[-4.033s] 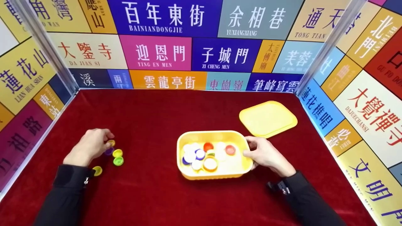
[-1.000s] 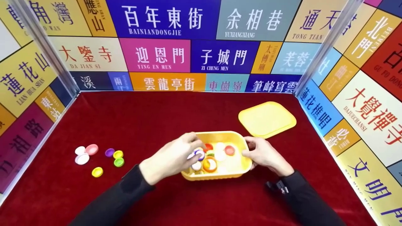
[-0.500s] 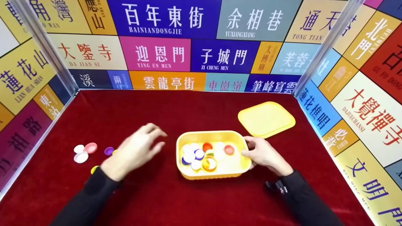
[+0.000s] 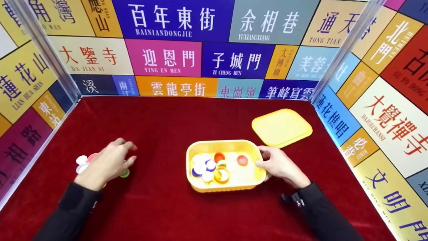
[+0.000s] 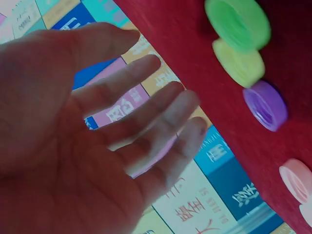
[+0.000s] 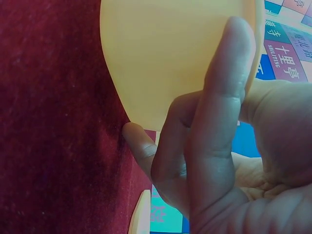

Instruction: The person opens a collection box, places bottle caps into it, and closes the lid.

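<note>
One dark-red velvety cloth (image 4: 160, 207) under everything. Yellow rectangular plastic-looking box (image 4: 224, 187) centre frame; flat yellow rounded-corner lid (image 4: 282, 127) above and right of it, presumably parked for access. Right hand (image 4: 284, 166) pinches box's right wall, likely steadying it. Left hand (image 4: 107, 164), left of frame: fingers spread, holding nothing, near small round coloured caps (image 5: 239, 24). Other caps (image 4: 242, 160) sit boxed, likely for containment.

Box (image 4: 229, 188) and lid (image 4: 282, 127): yellow. Caps in box (image 4: 210, 165): white, red, orange, blue-and-white. Loose caps (image 5: 275, 106): green, yellow, purple, pink, white. Desk (image 4: 160, 207): plain dark red. Sleeves (image 4: 326, 209): black. Walls (image 4: 167, 68): multicolour rectangular blocks, contrasting characters.
</note>
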Demonstrator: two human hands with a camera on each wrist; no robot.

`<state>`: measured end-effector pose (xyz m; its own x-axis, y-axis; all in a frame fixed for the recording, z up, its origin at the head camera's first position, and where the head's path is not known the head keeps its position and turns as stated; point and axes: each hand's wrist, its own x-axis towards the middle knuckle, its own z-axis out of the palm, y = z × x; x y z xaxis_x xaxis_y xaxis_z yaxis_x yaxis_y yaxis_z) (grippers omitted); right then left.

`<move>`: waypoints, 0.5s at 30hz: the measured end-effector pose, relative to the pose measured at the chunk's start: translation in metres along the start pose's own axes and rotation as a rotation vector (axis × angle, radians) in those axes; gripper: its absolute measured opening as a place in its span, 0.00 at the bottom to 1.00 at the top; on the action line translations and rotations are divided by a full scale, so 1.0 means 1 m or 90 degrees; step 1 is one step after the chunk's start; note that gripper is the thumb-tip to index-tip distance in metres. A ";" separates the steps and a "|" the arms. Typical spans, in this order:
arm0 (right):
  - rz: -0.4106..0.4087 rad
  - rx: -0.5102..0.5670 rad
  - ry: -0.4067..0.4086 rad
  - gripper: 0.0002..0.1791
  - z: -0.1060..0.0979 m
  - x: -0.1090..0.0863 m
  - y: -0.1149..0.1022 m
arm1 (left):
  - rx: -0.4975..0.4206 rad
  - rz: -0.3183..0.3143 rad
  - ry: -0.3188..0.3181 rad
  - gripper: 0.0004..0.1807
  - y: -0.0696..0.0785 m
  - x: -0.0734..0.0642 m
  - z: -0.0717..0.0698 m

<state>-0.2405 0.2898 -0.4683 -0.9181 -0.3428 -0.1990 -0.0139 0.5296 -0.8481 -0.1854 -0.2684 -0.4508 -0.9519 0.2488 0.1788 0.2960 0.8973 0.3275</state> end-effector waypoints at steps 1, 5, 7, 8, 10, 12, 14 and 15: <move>0.001 -0.001 -0.001 0.30 0.000 0.000 0.000 | -0.002 -0.011 -0.015 0.16 -0.003 -0.002 0.000; 0.003 0.001 -0.001 0.30 0.001 0.001 0.001 | -0.004 -0.037 -0.052 0.19 -0.012 -0.007 -0.001; 0.001 0.002 0.000 0.29 0.001 0.001 0.000 | -0.002 -0.042 -0.053 0.18 -0.014 -0.008 -0.001; 0.001 0.003 0.000 0.29 0.001 0.001 0.000 | -0.001 -0.045 -0.054 0.18 -0.015 -0.008 -0.001; -0.002 0.006 -0.001 0.29 0.001 0.001 0.000 | 0.001 -0.049 -0.058 0.16 -0.017 -0.008 -0.001; -0.003 0.010 -0.002 0.30 0.001 0.001 0.000 | 0.001 -0.053 -0.064 0.15 -0.019 -0.007 -0.001; -0.003 0.010 -0.003 0.31 0.001 0.001 0.000 | -0.003 -0.051 -0.070 0.14 -0.020 -0.008 -0.001; -0.004 0.010 -0.004 0.31 0.002 0.001 -0.001 | -0.004 -0.050 -0.072 0.13 -0.021 -0.008 -0.001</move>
<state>-0.2407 0.2878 -0.4686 -0.9153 -0.3512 -0.1975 -0.0131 0.5158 -0.8566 -0.1842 -0.2892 -0.4581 -0.9748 0.2180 0.0475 0.2210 0.9133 0.3422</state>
